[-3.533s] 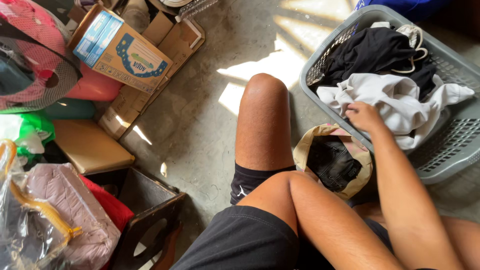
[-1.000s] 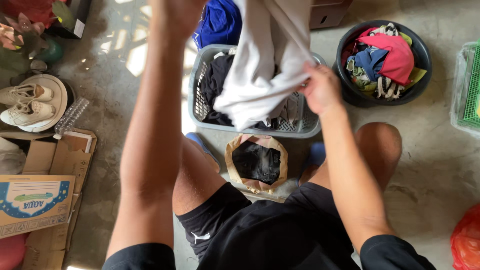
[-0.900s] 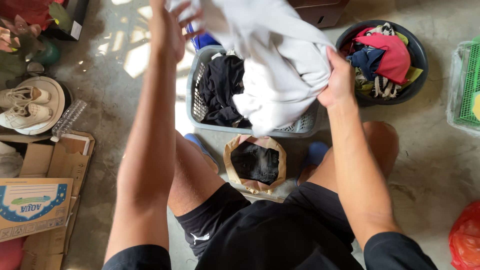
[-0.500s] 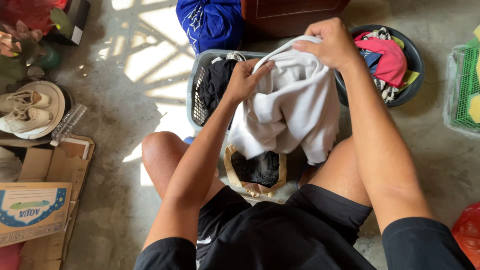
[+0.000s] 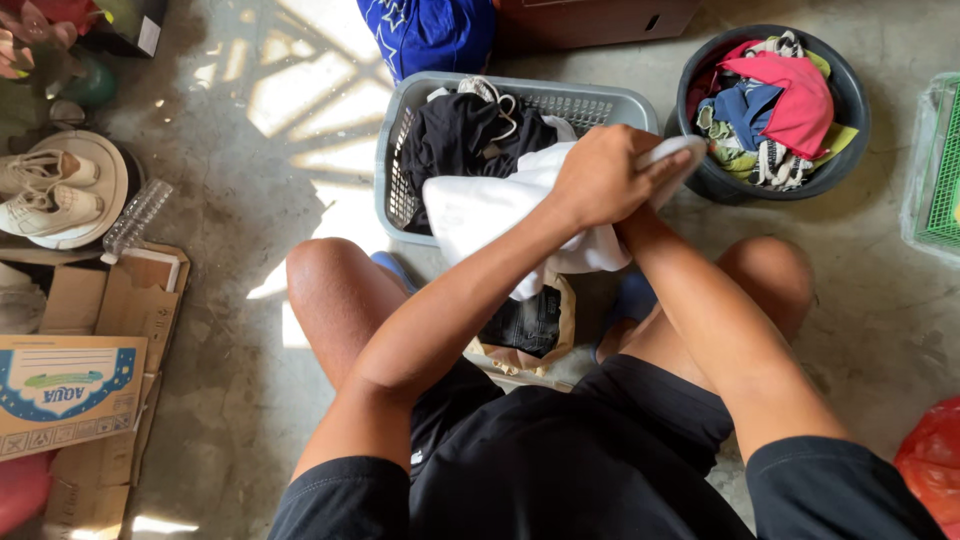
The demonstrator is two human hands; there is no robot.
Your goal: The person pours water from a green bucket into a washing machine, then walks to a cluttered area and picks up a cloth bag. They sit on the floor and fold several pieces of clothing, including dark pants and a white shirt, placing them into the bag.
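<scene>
Two baskets: grey basket (image 5: 395,150), dark round basket (image 5: 850,140); left hand (image 5: 600,180) grips one white garment (image 5: 480,215).

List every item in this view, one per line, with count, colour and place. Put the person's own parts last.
Soft white cloth garment: one, white, held over the basket's near rim.
Grey slotted plastic laundry basket: one, grey, top centre, holding black clothes.
Round dark plastic tub: one, dark grey, top right, full of mixed coloured clothes.
Brown paper bag: one, tan, on the floor between the knees, dark cloth inside.
Blue fabric bundle: one, blue, behind the basket.
White lace-up shoes: two, white, on a round tray at left.
Flattened cardboard boxes: several, brown, lower left.
Left hand: one, gripping the garment.
Right hand: hidden under the left hand and the garment.
</scene>
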